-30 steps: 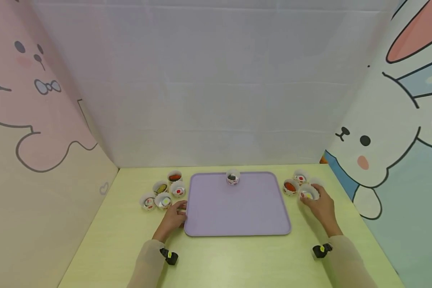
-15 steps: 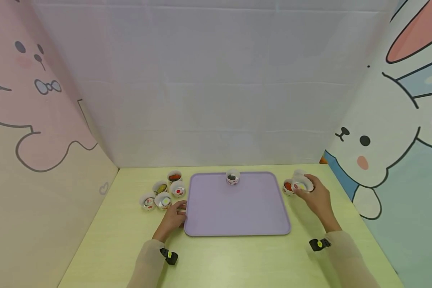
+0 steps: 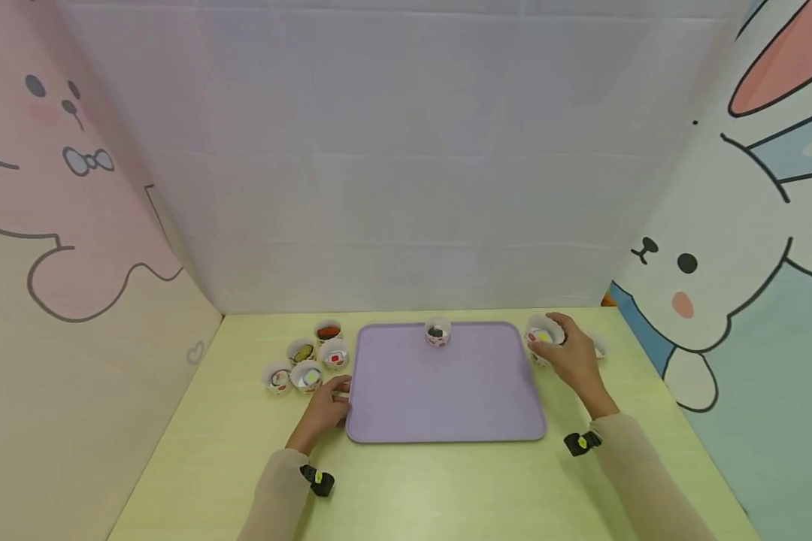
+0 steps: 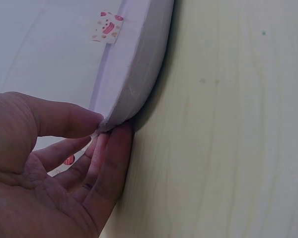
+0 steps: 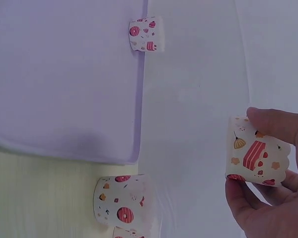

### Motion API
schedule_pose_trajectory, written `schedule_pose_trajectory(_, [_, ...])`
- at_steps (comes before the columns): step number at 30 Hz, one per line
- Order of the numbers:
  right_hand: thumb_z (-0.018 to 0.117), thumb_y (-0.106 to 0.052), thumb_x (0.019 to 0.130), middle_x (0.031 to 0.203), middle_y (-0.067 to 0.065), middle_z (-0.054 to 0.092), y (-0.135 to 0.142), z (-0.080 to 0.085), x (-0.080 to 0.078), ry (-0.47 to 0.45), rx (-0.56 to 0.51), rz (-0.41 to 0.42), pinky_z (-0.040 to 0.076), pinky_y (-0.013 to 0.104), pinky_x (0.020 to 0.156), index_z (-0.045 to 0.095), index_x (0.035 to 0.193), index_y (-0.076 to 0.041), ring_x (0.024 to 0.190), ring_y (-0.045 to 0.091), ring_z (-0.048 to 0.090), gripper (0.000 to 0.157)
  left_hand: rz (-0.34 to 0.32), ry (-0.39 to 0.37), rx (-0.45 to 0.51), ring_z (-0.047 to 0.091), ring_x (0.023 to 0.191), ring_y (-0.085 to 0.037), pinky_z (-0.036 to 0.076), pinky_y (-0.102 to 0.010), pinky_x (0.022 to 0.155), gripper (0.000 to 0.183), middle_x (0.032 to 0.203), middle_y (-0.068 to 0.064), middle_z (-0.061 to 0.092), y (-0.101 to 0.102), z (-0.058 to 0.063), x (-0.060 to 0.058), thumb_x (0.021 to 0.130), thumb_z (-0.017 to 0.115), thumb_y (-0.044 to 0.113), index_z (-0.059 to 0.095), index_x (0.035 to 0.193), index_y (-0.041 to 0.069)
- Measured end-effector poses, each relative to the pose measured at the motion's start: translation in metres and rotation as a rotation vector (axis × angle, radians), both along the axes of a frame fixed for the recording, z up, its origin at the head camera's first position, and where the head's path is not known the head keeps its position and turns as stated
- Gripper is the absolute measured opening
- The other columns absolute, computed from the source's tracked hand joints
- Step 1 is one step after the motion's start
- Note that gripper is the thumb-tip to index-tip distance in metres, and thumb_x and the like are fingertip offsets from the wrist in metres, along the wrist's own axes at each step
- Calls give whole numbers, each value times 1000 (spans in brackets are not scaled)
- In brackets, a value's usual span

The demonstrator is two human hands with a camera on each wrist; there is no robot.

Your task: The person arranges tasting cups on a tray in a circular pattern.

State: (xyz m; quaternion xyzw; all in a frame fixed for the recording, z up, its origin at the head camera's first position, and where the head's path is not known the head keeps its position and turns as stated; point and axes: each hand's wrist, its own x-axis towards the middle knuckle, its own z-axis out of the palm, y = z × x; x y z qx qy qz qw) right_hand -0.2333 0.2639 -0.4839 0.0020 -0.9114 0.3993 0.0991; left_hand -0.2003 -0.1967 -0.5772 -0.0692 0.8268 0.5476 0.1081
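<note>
My left hand (image 3: pixel 321 417) pinches the left edge of a lilac tray (image 3: pixel 440 398). In the left wrist view its thumb (image 4: pixel 72 119) lies on the rim, with fingers beneath. My right hand (image 3: pixel 577 364) holds up a white paper baking cup (image 5: pixel 253 153) printed with cakes, thumb on one side and fingers on the other. Something yellow and white shows inside that cup in the head view. It hangs above the table beside the tray's back right corner, partly hiding another cup (image 5: pixel 121 201) below. One baking cup (image 3: pixel 437 332) stands at the tray's back edge.
Several filled baking cups (image 3: pixel 307 377) stand clustered left of the tray, with red, green and white contents. Another cup (image 3: pixel 599 348) shows partly behind my right hand. A white backdrop (image 3: pixel 406 165) and printed side panels (image 3: pixel 737 315) border the pale table (image 3: pixel 419 488).
My right hand has lifted the baking cup and carried it left and back, toward the tray's corner, over the cups there. My left hand and the tray have stayed in place.
</note>
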Motion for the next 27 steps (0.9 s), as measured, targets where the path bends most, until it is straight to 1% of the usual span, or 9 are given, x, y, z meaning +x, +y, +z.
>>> schedule_pose_trajectory(2, [73, -30, 87, 74, 13, 65, -5, -1, -4, -7, -2, 16, 43, 32, 58, 44, 144, -7, 56, 17, 54, 69, 1, 2, -3, 60, 97, -23, 56, -34, 62, 58, 127, -18, 55, 0, 0, 0, 83, 55, -6, 50, 140, 4])
schedule_pose_trajectory(6, [76, -31, 85, 69, 9, 67, -15, -4, -13, -27, -4, 36, 46, 33, 61, 45, 144, -7, 58, 17, 59, 70, 8, 0, -2, 61, 97, -22, 56, -35, 62, 58, 126, -17, 56, 0, -1, 0, 83, 56, -6, 51, 140, 5])
schedule_pose_trajectory(8, [76, -31, 84, 77, 12, 69, -21, -6, -17, -40, -7, 35, 49, 36, 67, 46, 144, -9, 60, 17, 60, 70, 2, 3, 1, 61, 96, -22, 56, -35, 62, 58, 126, -17, 56, 0, -1, 0, 83, 56, -6, 50, 140, 4])
schedule_pose_trajectory(11, [77, -30, 82, 103, 20, 70, -31, -9, -22, -57, -12, 34, 50, 46, 80, 47, 143, -10, 63, 20, 59, 71, -3, 3, 10, 61, 96, -22, 56, -35, 62, 58, 126, -18, 56, 0, -1, 0, 83, 56, -6, 50, 140, 3])
schedule_pose_trajectory(15, [77, -31, 82, 139, 23, 55, -42, -13, -30, -89, -15, 34, 47, 55, 94, 46, 143, -12, 95, 36, 65, 71, -2, 8, 10, 61, 96, -23, 56, -35, 61, 58, 126, -19, 56, 0, 0, 1, 83, 56, -7, 49, 140, 2])
schedule_pose_trajectory(18, [75, -33, 82, 147, 22, 48, -48, -17, -36, -125, -11, 33, 49, 56, 91, 45, 144, -14, 121, 41, 56, 72, 2, 8, 11, 61, 95, -22, 56, -35, 62, 58, 126, -18, 56, 1, 0, 0, 83, 56, -6, 50, 140, 3])
schedule_pose_trajectory(19, [75, -33, 82, 148, 21, 47, -50, -19, -38, -134, -17, 34, 49, 55, 91, 45, 144, -14, 124, 41, 54, 71, 1, 8, 13, 61, 95, -22, 56, -35, 62, 58, 126, -18, 56, 1, -1, 0, 83, 56, -6, 50, 140, 3])
schedule_pose_trajectory(24, [75, -29, 83, 149, 22, 45, -63, -28, -46, -162, -54, 67, 46, 55, 98, 44, 144, -12, 131, 41, 48, 71, -6, 0, 20, 61, 94, -21, 56, -35, 62, 58, 126, -17, 57, 1, -2, 0, 83, 56, -5, 50, 140, 4])
schedule_pose_trajectory(27, [73, -26, 84, 147, 24, 45, -71, -33, -49, -174, -54, 88, 47, 54, 96, 43, 145, -9, 126, 42, 51, 70, 0, -2, 22, 61, 94, -21, 56, -35, 62, 57, 126, -17, 57, 1, -2, 0, 84, 56, -5, 50, 140, 4])
